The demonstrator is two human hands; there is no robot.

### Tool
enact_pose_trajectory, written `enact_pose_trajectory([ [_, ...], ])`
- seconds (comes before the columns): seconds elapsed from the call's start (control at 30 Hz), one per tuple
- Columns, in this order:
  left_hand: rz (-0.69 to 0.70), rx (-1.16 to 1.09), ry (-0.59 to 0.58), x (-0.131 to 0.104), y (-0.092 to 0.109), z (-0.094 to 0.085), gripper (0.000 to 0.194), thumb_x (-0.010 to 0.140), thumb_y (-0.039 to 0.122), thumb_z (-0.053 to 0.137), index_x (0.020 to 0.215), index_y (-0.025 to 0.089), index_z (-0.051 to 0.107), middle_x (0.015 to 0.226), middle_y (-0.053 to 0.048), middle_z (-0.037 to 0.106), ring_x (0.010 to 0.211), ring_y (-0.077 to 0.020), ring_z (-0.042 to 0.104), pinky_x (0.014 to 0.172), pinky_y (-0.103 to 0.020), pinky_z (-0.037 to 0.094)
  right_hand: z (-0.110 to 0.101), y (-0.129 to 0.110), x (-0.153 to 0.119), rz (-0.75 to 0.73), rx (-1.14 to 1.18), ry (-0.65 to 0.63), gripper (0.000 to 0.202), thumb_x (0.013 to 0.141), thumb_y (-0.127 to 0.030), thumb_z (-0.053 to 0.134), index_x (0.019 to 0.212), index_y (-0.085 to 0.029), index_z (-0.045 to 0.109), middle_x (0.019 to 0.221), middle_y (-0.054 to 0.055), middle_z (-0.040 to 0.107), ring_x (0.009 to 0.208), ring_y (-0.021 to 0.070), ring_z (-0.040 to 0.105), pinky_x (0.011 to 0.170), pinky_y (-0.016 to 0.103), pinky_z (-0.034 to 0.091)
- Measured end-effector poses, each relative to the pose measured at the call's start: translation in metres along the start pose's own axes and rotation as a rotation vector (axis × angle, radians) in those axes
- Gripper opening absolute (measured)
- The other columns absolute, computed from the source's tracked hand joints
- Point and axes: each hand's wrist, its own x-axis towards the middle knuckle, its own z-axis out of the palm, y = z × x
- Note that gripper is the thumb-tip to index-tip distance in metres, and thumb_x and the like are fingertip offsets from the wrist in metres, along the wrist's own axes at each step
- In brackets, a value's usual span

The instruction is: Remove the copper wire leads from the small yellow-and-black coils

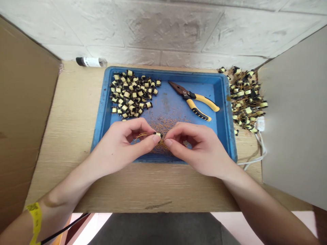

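Taking the blue tray as a clock face, a small coil is at six o'clock, above copper-coloured scraps. The left hand grips it between thumb and forefinger, likely to steady it with one end facing the right hand, whose thumb and forefinger are pinched together; whether they hold anything, I cannot tell. Pliers lie at one o'clock, probably for easy reach. The coil has black ends, a pale yellow wrap and thin wires trailing toward nine o'clock.
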Motion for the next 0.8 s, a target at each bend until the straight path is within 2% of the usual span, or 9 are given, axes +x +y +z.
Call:
enact_pose_trajectory([
  [0.17,0.008,-0.042,-0.038,0.0,-0.0035,0.0007,0.012,0.083,0.024,0.072,0.073,0.019,0.07,0.064,0.009,0.068,0.057,-0.0036,0.057,0.051,-0.01,0.041,-0.0004,-0.0013,0.001,-0.011,-0.014,-0.004,0.012,0.088,-0.012,0.063,0.078,-0.015,0.067,0.066,-0.005,0.06,0.057,0.0049,0.049,0.052,0.018,0.04],
  [0.37,0.022,-0.073,-0.03,-0.0017,-0.0029,0.0004,0.009,0.081,0.018,0.073,0.072,0.019,0.071,0.064,0.011,0.07,0.057,-0.0006,0.058,0.053,-0.004,0.041,-0.0002,-0.0041,0.0007,0.036,-0.003,-0.019,0.011,0.088,-0.014,0.063,0.078,-0.013,0.068,0.064,-0.004,0.06,0.056,0.0049,0.049,0.052,0.017,0.039],
  [0.8,-0.009,-0.078,-0.035,-0.001,0.0012,-0.0014,0.007,0.079,0.019,0.074,0.073,0.022,0.076,0.063,0.011,0.074,0.054,-0.0005,0.061,0.051,-0.002,0.042,-0.0014,-0.0043,0.0009,0.134,0.131,-0.036,0.01,0.086,-0.019,0.066,0.079,-0.014,0.07,0.064,-0.003,0.062,0.059,0.0072,0.05,0.054,0.019,0.041],
])
